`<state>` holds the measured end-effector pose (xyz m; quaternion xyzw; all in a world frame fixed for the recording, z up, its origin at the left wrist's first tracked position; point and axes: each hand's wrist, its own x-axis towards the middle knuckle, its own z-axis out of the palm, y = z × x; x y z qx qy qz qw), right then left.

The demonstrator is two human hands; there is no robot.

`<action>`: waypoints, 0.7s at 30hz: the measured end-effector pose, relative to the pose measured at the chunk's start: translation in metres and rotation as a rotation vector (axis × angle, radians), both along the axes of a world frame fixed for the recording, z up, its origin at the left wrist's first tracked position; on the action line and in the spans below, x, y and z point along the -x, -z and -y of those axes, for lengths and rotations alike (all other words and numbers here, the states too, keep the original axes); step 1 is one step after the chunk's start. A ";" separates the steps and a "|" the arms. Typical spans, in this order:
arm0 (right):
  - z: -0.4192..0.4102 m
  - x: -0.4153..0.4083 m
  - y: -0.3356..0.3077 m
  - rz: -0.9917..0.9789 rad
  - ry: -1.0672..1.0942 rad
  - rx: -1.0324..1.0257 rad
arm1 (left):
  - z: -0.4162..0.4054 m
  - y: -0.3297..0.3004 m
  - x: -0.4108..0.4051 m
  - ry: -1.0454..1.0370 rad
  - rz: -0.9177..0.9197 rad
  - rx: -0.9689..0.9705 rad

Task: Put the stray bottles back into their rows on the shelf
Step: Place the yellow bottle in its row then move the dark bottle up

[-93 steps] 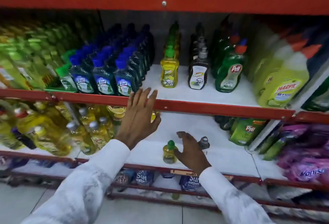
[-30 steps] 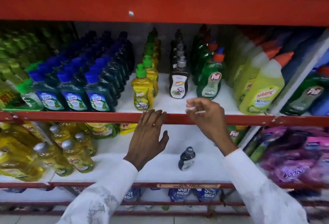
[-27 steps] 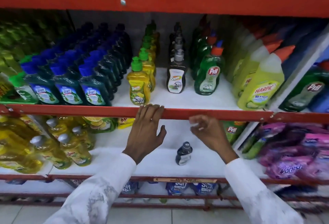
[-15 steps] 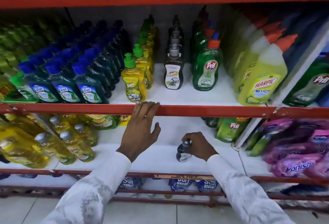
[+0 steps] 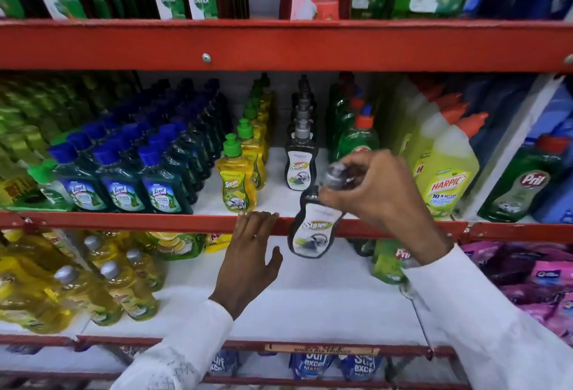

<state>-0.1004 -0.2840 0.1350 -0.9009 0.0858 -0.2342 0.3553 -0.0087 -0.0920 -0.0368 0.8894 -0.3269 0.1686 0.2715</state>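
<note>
Lifted off the lower shelf (image 5: 310,306) where it stood half a second ago, the dark Super bottle (image 5: 313,228) now hangs in the air in front of the red shelf rail (image 5: 124,222), tilted, just before the row of dark Super bottles (image 5: 300,157). The right hand (image 5: 381,194) is clamped around its grey cap and neck. The left hand (image 5: 248,262) is spread open, its fingertips resting on the rail beside the yellow Super bottle (image 5: 237,185).

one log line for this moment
right hand: grips dark grey-capped bottle by neck, tilted, airborne | left hand: fingertips on red shelf rail | phase: carrying
</note>
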 end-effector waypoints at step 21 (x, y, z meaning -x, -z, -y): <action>-0.014 -0.115 0.015 -0.048 0.038 0.038 | 0.002 0.000 0.004 -0.029 0.036 -0.032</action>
